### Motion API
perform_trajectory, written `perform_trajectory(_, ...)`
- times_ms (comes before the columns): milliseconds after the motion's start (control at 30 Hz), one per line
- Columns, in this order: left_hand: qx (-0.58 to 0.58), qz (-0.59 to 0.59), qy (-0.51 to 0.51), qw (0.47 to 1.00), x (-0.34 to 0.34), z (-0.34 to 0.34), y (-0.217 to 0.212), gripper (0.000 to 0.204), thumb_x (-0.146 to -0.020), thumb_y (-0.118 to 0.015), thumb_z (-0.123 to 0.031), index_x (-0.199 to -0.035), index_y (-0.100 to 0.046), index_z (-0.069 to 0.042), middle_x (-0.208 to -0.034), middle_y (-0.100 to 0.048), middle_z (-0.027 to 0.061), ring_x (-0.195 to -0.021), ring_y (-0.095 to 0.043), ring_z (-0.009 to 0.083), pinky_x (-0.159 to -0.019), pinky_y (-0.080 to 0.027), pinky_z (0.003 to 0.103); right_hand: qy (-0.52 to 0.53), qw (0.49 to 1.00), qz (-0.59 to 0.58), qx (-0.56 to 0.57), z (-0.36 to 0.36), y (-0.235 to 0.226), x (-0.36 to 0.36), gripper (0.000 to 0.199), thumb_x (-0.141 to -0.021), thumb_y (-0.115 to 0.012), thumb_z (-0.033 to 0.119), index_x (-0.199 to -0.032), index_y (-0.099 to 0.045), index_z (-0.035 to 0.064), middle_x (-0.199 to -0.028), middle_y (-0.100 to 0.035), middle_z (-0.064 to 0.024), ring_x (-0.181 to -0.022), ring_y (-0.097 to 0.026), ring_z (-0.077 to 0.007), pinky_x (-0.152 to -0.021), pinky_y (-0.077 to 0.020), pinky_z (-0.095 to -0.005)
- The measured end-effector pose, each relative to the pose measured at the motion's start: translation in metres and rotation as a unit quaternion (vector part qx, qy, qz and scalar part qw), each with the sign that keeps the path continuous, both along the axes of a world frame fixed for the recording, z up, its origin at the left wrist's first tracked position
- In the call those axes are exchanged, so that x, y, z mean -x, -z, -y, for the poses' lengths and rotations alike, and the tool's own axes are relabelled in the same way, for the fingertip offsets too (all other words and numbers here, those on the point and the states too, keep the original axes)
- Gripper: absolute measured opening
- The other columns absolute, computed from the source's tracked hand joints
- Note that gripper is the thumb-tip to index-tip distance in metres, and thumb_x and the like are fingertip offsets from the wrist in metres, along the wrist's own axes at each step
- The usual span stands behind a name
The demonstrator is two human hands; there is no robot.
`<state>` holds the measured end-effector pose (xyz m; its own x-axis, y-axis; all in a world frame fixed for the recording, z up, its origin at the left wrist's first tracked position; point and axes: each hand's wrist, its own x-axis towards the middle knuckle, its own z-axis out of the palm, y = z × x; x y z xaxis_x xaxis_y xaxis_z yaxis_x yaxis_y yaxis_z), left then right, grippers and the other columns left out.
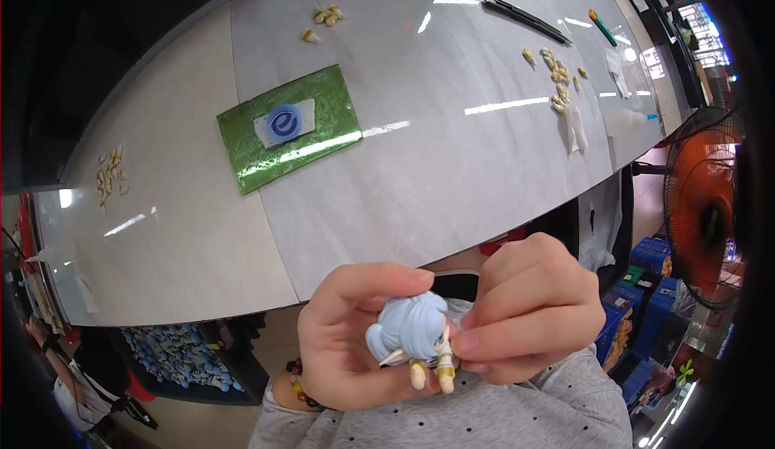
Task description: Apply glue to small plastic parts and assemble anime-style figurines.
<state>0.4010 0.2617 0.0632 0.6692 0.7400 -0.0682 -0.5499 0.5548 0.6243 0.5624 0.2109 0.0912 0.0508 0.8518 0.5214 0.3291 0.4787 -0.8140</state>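
A small figurine (413, 338) with pale blue hair is held at 6 o'clock in the view, below the near edge of the tabletop (420, 167). It is cupped in the left hand (347, 344), whose fingers are curled shut around its head. The right hand (525, 312) is pressed against it from 3 o'clock, fingers pinched closed at its body. On the tabletop, a green mat (291, 126) lies at 11 o'clock, and small cream parts (559, 78) are scattered at 1 o'clock.
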Motion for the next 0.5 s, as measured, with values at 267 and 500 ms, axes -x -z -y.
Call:
perform_trajectory(267, -0.053, 0.075, -0.005, 0.996, -0.007, 0.000, 0.007, 0.071, -0.064, -0.078, -0.005, -0.116, -0.033, 0.010, -0.095, -0.059, 0.0185, -0.085, -0.060, 0.0155, -0.072, -0.048, 0.025, 0.023, 0.995, -0.096, 0.019, 0.013, 0.013, 0.007, 0.025, -0.063, -0.069, 0.000, -0.088, -0.068, -0.0006, -0.076, -0.060, -0.0074, -0.061, -0.053, -0.0172, -0.054, -0.0425, -0.0260)
perform_trajectory(500, -0.036, 0.052, 0.015, 0.998, -0.013, -0.002, -0.002, 0.076, -0.062, -0.080, -0.010, -0.118, -0.032, 0.008, -0.092, -0.060, 0.0183, -0.080, -0.063, 0.0199, -0.070, -0.052, 0.029, -0.033, 0.989, -0.142, -0.021, 0.024, 0.011, -0.009, 0.016, -0.073, -0.062, 0.010, -0.082, -0.065, -0.0028, -0.071, -0.060, -0.0085, -0.059, -0.055, -0.0157, -0.050, -0.0419, -0.0262)
